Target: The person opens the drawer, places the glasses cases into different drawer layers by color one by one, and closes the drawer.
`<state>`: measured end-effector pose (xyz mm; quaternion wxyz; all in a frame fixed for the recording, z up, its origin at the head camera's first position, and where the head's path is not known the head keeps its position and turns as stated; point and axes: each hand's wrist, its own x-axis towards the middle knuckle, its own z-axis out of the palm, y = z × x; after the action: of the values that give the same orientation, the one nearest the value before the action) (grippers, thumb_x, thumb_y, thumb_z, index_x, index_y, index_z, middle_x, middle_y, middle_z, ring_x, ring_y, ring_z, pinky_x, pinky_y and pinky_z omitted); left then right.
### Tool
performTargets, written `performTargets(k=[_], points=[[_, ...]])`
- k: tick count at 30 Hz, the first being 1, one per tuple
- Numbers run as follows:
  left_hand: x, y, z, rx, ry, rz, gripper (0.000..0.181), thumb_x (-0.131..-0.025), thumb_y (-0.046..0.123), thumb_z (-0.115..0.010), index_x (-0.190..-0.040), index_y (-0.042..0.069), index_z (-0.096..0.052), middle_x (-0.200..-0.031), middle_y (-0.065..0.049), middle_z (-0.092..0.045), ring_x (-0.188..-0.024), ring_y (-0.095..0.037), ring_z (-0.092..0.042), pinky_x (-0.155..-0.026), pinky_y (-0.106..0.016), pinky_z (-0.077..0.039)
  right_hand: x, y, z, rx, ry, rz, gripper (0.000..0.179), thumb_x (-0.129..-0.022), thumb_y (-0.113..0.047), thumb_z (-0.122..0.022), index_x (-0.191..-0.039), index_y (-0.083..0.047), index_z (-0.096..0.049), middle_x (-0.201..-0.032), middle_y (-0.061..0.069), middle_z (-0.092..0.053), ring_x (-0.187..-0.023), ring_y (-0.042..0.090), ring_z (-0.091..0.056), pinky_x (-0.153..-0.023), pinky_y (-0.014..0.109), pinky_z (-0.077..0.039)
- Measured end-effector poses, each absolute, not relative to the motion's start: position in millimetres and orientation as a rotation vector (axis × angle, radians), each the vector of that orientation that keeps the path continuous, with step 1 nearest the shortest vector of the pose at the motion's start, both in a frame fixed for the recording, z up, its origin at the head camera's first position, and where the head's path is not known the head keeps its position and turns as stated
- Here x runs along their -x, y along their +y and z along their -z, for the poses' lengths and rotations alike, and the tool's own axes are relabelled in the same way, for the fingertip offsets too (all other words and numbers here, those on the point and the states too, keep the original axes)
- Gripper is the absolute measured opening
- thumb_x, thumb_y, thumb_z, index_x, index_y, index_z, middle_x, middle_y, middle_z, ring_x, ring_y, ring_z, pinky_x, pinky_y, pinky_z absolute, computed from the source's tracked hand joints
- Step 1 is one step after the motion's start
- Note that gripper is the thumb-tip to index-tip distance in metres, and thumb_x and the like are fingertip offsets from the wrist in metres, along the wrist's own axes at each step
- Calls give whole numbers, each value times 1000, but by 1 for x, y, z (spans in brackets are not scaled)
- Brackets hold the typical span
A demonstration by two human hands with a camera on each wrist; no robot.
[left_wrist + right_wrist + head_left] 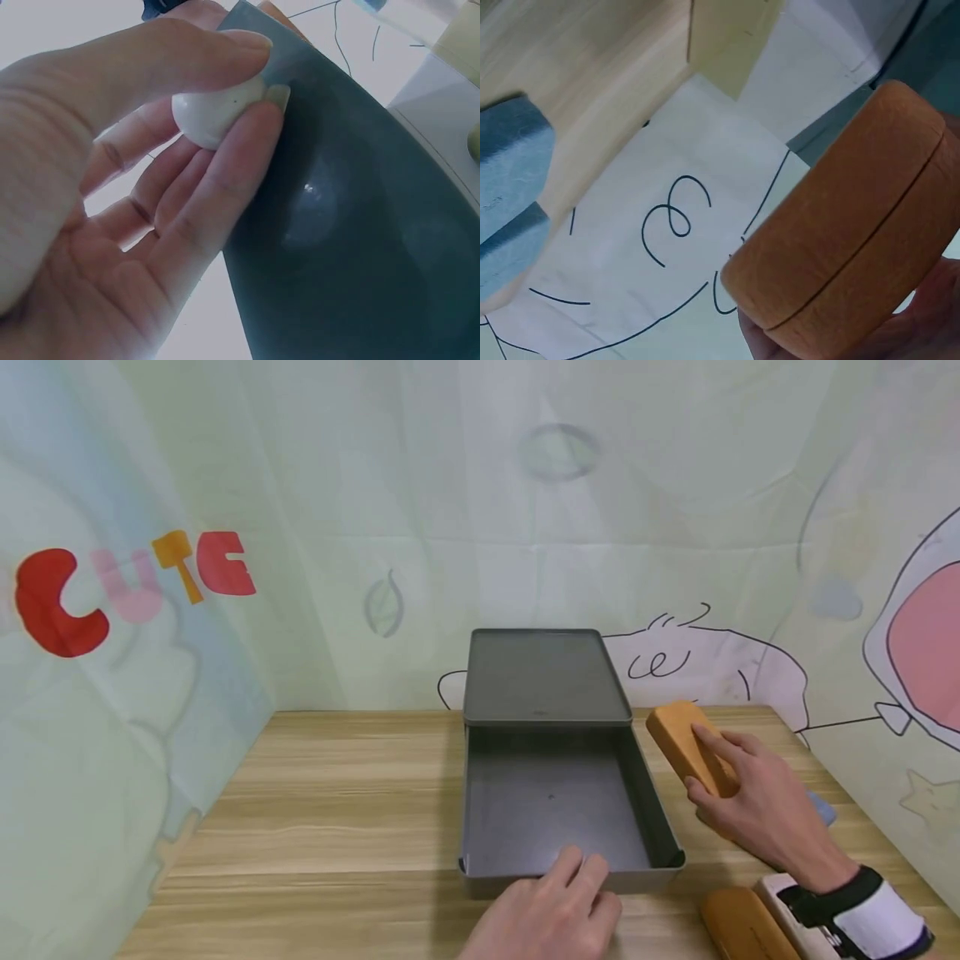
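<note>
A grey drawer box (547, 677) stands on the table with its drawer (551, 810) pulled out and nothing lying in it. At the drawer's front, my left hand (551, 910) pinches a round white knob (214, 116) between thumb and fingers. To the right of the box, my right hand (765, 797) grips an orange-brown glasses case (686, 739), held tilted above the table. The right wrist view shows this case (847, 225) closed, with a dark seam along its side. Part of its near end is hidden by the fingers.
At the lower right lie a brown case (746, 927) and a white case (787, 906), partly behind my right wrist. A blue case (822, 808) shows past the right forearm. A printed curtain (360, 527) hangs behind the wooden table (337, 827).
</note>
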<state>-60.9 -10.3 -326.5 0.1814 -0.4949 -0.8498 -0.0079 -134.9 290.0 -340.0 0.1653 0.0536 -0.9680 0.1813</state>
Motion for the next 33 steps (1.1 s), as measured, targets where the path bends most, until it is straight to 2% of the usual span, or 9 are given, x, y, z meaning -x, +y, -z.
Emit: performTargets(k=[8, 15, 20, 33], points=[[61, -10, 327, 1412, -2415, 36, 22, -102, 38, -55, -93, 23, -68, -103, 6, -54, -80, -6, -39, -49, -8, -27, 131, 288, 334, -150, -2725, -513, 72, -86, -31, -76, -150, -11, -51, -138, 36, -50, -88, 42, -63, -60, 45, -55], [60, -9, 329, 1369, -2372, 41, 15, -98, 32, -61, -87, 24, -67, -98, 7, -53, -76, -5, -35, -48, -8, -23, 130, 286, 330, -190, -2652, -527, 70, -84, -29, -78, -147, -11, -54, -135, 33, -55, -83, 36, -62, -57, 28, -44], [60, -10, 328, 1361, -2376, 34, 14, -97, 31, -62, -85, 24, -65, -96, 7, -52, -75, -5, -33, -47, -8, -21, 130, 284, 324, -217, -2601, -546, 69, -83, -27, -79, -146, -12, -55, -133, 31, -58, -80, 32, -62, -54, 23, -42], [60, -6, 329, 1339, -2336, 24, 13, -95, 29, -64, -83, 24, -64, -92, 8, -49, -73, -6, -31, -46, -8, -17, 130, 282, 313, -337, -2512, -566, 70, -81, -21, -82, -145, -14, -57, -132, 28, -59, -86, 34, -60, -54, 21, -43]])
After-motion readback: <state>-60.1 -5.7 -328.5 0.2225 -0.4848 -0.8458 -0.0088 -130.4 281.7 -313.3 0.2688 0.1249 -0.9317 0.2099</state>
